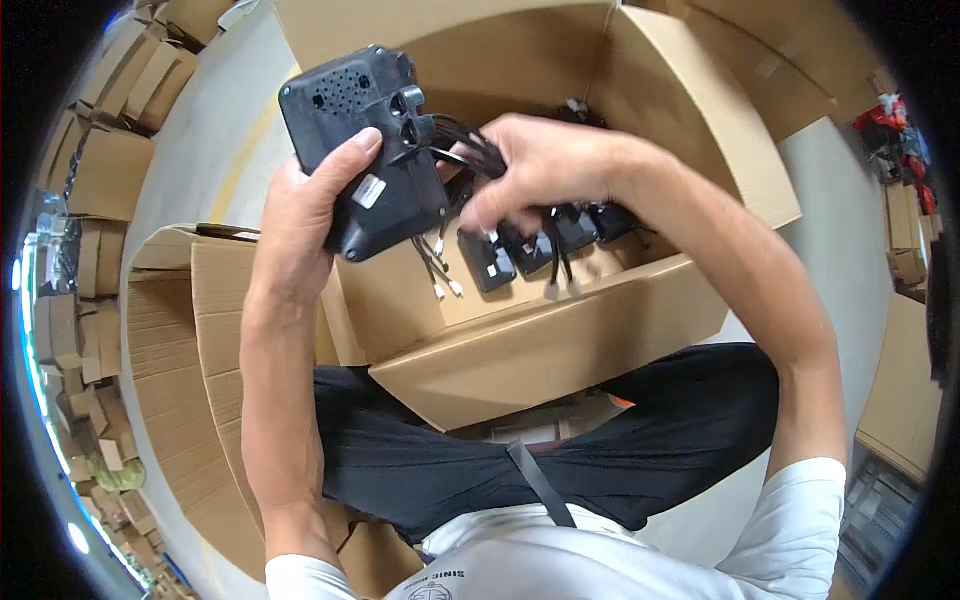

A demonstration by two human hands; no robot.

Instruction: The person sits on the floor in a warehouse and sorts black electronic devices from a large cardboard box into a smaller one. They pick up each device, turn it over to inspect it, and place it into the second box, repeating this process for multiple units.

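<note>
My left hand (pixel 325 190) grips a black plastic electronic unit (pixel 395 200) by its lower left side, thumb on its back. The unit has a group of small holes, a hinge-like bracket and a white label. Black cables (pixel 462 138) run from the bracket into my right hand (pixel 545 165), whose fingers are closed round them and slightly blurred. Both hands are above an open cardboard box (pixel 540 345). Inside it lie several similar black units (pixel 487 262), with cables ending in white connectors (pixel 440 290). My right forearm hides part of the box.
Another open cardboard box (pixel 165 330) stands at my left, close to my left forearm. My legs (pixel 680 430) are spread on either side of the near box wall. Stacked cartons (pixel 110 180) line the far left, with more cardboard (pixel 895 390) at the right.
</note>
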